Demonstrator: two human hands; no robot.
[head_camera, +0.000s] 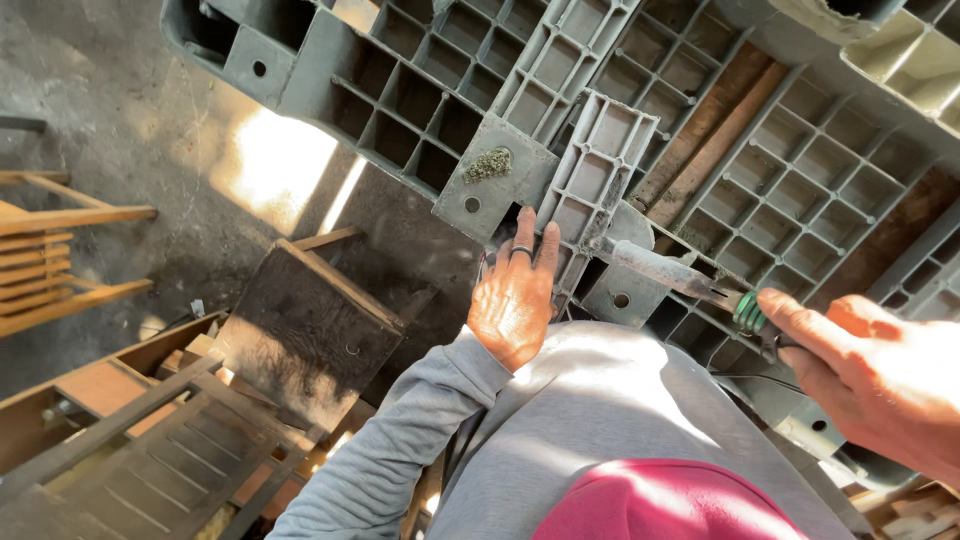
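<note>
Left hand: fingers spread flat on the broken grey plastic pallet.
Right hand: fingers pinching a knife, blade tip at the break.
Progress: loose slat not yet freed.

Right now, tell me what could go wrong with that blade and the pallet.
1. The left hand lies flat on the broken grey pallet, close to the tip of the blade held by the right hand; a slip could cut the fingers.
2. The cracked rib piece looks loose and might shift under pressure.
</note>
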